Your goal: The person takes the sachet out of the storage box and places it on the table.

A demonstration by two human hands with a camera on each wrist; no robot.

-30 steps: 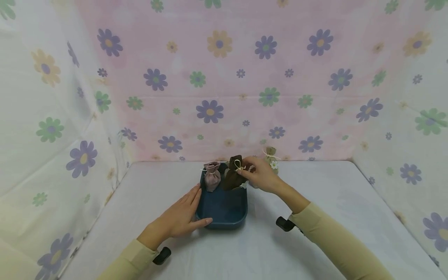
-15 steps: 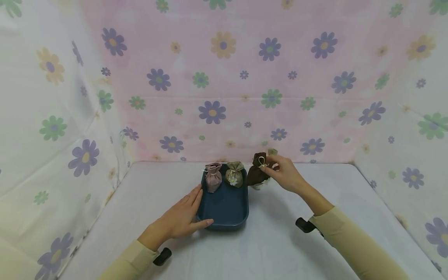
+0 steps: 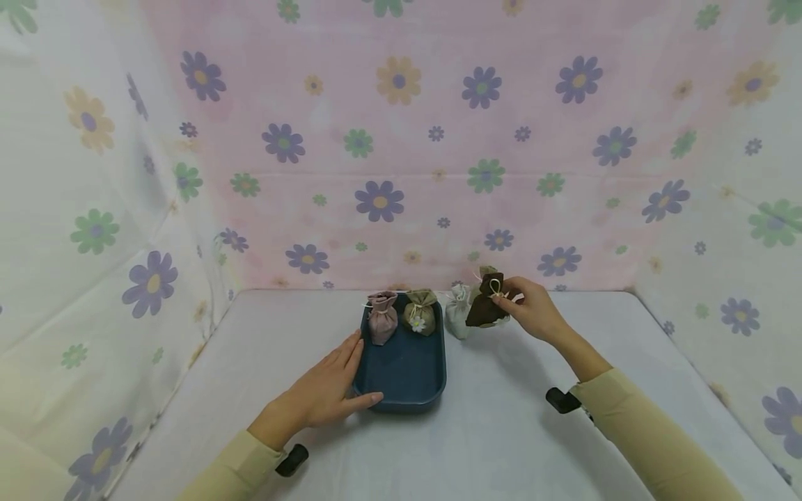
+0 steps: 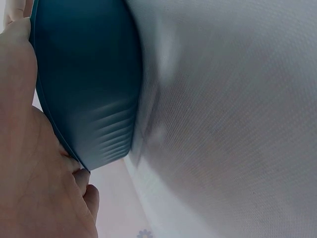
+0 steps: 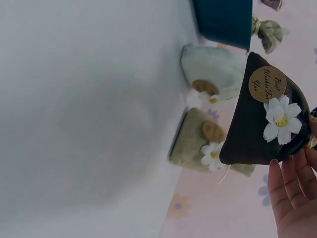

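Note:
My right hand (image 3: 532, 309) pinches a dark brown drawstring pouch (image 3: 485, 307) by its neck, above the table to the right of the tray. A white flower and a round tag show on this pouch in the right wrist view. My left hand (image 3: 319, 383) lies with straight fingers along the left rim of a dark blue tray (image 3: 401, 402). Inside the tray's far end stand a mauve pouch (image 3: 381, 320) and an olive pouch (image 3: 421, 313) with a white flower. Just right of the tray is a pale grey-green pouch (image 5: 213, 67). Another olive-green pouch (image 5: 193, 139) is mostly hidden behind the brown one in the head view.
The white table (image 3: 501, 438) ends at a pink flowered cloth backdrop (image 3: 401, 139). White flowered cloths (image 3: 88, 292) hang at both sides. A black device (image 3: 562, 400) sits at my right wrist, another black device (image 3: 292, 459) at my left.
My right hand has carried the brown pouch rightward, from over the tray to beyond the pale pouch, which now shows along with the olive pouch in the tray. My left hand stays put.

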